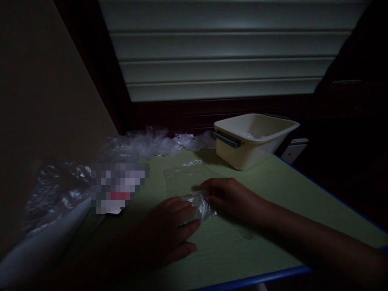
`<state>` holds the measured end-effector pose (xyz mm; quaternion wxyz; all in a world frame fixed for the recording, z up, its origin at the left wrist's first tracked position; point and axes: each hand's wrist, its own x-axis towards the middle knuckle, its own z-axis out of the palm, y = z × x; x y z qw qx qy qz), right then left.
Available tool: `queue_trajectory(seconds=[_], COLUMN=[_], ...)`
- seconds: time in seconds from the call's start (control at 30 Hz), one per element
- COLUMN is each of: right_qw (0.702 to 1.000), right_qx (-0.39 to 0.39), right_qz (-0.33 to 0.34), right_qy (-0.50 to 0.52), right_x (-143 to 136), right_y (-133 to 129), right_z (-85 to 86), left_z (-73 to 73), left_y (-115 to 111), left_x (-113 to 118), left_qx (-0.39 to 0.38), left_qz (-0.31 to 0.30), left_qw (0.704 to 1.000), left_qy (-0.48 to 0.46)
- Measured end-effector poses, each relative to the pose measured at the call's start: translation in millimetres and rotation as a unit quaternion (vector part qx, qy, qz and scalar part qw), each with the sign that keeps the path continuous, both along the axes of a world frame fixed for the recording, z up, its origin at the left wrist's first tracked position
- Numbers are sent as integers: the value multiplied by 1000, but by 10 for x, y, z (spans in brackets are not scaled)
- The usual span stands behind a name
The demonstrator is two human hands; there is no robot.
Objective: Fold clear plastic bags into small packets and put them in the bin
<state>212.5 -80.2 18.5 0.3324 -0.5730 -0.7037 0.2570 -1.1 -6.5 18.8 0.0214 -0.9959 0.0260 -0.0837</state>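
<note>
A small crinkled clear plastic bag (203,207) lies between my hands on the table's green top (218,250). My right hand (232,198) pinches its right edge with curled fingers. From the left, my left hand (174,226) reaches in with fingers stretched out and apart, the upper fingertips touching the bag. Beneath and behind the small bag spreads a larger flat, clear plastic sheet or bag (178,178). Dim light makes it hard to tell where one piece of plastic ends and the other begins.
A cream plastic bin (245,155) with dark grey handles stands at the back right, some clear plastic inside. Bunched clear plastic (151,143) lines the back and left edges. A blurred-out flat item (121,188) lies at left. Behind the bin is a white box (294,150).
</note>
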Motion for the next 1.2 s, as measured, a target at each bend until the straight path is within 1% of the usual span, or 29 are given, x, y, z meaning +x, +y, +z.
queue_trajectory(seconds=[0.13,0.23,0.3,0.47,0.57,0.67,0.8,0.9,0.97,1.03,1.1,1.2], right_qw=[997,989,986,990,991,991,991,989,985,980,974,968], right_qx=[0,22,25,23,33,23,13,39,65,82,94,101], right_qz=[-22,-48,-51,-36,-31,-36,-51,-63,-63,-41,5,68], right_qy=[-74,-136,-157,-136,-129,-126,-123,-126,-145,-177,-205,-218], right_x=[-13,-15,-13,-7,-16,-33,-45,-37,-29,-30,-42,-71], right_y=[-11,-12,-11,-16,-16,-9,2,-1,-7,-16,-24,-42], right_z=[-2,-19,-31,-38,-24,-12,-37,-62,-56,-26,15,69], left_z=[-4,38,66,62,37,17,9,10,12,14,17,24], left_y=[13,-8,-22,-17,-1,6,-2,-7,-8,-7,-6,-9], left_x=[-2,6,12,10,8,5,-7,-13,-13,-7,2,12], left_qx=[-2,-11,-18,-25,-28,-28,-11,-5,-6,-10,-11,-11], left_qz=[-11,-2,6,10,8,-3,-4,-14,-12,-5,-4,2], left_qw=[1000,1000,1000,1000,999,999,1000,1000,1000,1000,1000,1000], left_qy=[-11,-5,4,-4,12,17,-10,-19,-16,-10,-8,-6])
